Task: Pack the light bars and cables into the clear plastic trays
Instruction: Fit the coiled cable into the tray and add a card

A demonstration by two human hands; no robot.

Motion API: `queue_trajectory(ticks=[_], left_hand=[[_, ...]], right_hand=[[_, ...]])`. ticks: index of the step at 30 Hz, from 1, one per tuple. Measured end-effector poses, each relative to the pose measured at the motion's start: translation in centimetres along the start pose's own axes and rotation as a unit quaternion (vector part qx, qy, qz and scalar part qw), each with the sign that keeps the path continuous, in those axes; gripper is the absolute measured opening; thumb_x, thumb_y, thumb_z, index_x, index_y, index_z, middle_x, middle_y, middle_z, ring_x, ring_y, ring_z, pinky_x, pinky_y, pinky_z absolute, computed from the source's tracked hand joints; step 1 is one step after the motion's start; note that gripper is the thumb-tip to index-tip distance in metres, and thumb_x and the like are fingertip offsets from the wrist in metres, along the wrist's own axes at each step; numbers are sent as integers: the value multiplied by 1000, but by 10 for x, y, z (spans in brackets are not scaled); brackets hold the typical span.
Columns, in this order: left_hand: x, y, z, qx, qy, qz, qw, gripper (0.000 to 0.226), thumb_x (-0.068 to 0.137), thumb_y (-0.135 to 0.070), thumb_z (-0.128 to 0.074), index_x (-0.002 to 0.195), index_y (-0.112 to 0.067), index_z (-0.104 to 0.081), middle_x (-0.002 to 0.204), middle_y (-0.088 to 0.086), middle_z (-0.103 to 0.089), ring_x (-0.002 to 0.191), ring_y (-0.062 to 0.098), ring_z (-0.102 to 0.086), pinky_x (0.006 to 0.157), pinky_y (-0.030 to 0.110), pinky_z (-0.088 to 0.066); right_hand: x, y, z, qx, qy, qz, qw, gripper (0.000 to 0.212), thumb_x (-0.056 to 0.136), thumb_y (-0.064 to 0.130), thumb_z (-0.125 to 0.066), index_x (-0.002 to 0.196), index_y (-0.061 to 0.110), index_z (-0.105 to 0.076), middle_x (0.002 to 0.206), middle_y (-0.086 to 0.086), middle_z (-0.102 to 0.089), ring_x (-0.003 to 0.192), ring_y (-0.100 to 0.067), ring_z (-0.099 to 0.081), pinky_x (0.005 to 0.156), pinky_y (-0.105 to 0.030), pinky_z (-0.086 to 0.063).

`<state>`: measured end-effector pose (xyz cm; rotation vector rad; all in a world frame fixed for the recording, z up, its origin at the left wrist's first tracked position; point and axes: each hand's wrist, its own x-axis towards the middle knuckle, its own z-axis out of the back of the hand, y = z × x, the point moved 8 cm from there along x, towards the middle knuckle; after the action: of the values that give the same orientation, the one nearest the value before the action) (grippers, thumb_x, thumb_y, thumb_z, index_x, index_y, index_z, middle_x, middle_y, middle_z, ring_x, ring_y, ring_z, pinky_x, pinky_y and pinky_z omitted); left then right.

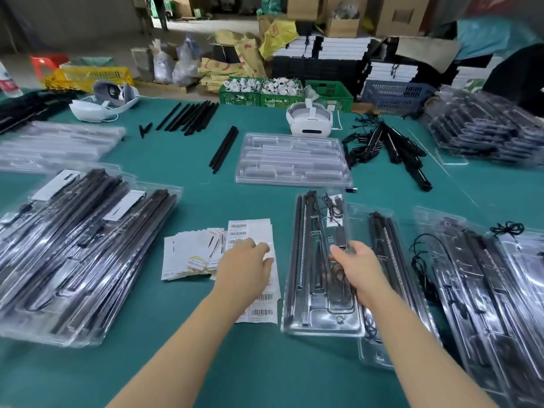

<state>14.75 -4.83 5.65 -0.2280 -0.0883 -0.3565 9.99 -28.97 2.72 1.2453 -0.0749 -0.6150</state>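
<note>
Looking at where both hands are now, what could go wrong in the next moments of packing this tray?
1. The right hand rests on the filled tray, which overlaps a neighbouring tray; pressing could shift both.
2. The left hand is on the loose barcode labels; several may slide or lift together.
3. The cable in the tray's top may spring out.

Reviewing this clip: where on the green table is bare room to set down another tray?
Bare cloth lies between the packed trays at left and the barcode labels, and nearer, around the forearms. A smaller patch sits between the loose black bars and the empty tray stack. The right side, by the cable pile and filled trays, is crowded.
</note>
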Motion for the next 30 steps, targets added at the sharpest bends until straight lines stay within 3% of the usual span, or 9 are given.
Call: queue_trajectory(ticks=[3,7,10,15,19,21,23,26,30], left_hand=[[-9,15,-8,72,-15,-29,997,38,99,-48,-46,127,-28,-60,126,2,-55,116,25,-45,95,38,-37],[-17,33,-20,82,-6,-15,996,41,98,-54,-42,127,-31,-60,132,-1,-53,120,25,-44,99,40,-34],[-23,36,-19,60,-16,-20,998,38,97,-52,-47,124,-30,-64,129,-1,-57,119,26,-47,99,41,-36],[-31,34,-15,23,-47,-19,998,27,89,-40,-69,110,-24,-75,119,6,-67,112,33,-57,94,48,-44],[-34,38,-6,-52,-82,-3,995,28,94,-29,-64,119,-18,-71,128,10,-61,122,33,-50,103,48,-39],[-39,45,5,-80,-142,21,986,28,92,-19,-68,118,-12,-71,120,13,-62,113,35,-55,95,48,-45],[-46,56,14,-86,-173,76,978,30,92,-20,-67,120,-11,-69,108,11,-62,98,33,-58,82,43,-48],[-53,77,3,-64,-78,170,980,42,99,-42,-50,134,-18,-53,109,5,-60,99,27,-60,72,37,-44],[-57,81,-7,-103,-41,184,977,55,97,-52,-50,143,-23,-43,119,-3,-62,112,19,-57,80,35,-45]], right_hand=[[-1,5,-4,-50,-16,34,998,71,95,39,-64,154,20,-30,138,-8,-56,100,-21,-63,83,-35,-51],[-6,25,-13,-172,-51,114,977,72,96,36,-64,155,20,-25,133,-15,-59,102,-27,-61,82,-33,-45],[-10,29,-25,-272,-51,137,951,62,98,37,-59,151,16,-34,145,-13,-49,125,-29,-53,99,-41,-45],[-16,25,-34,-352,-45,159,921,49,101,34,-53,144,11,-45,149,-12,-42,132,-27,-48,108,-41,-44],[-22,29,-42,-413,-48,206,886,40,102,29,-52,137,11,-54,154,-10,-41,148,-26,-28,118,-39,-29],[-29,35,-50,-440,-47,256,860,34,102,25,-53,134,14,-58,154,-8,-41,150,-24,-24,121,-36,-23],[-39,42,-59,-420,-33,299,856,32,102,24,-53,132,18,-60,149,-3,-48,143,-18,-37,117,-30,-29],[-59,47,-84,-386,35,347,854,31,103,28,-50,131,23,-60,135,6,-58,123,-8,-50,103,-18,-33],[-75,41,-114,-389,99,371,837,38,101,38,-51,137,26,-56,136,10,-57,125,-9,-46,110,-29,-34]])
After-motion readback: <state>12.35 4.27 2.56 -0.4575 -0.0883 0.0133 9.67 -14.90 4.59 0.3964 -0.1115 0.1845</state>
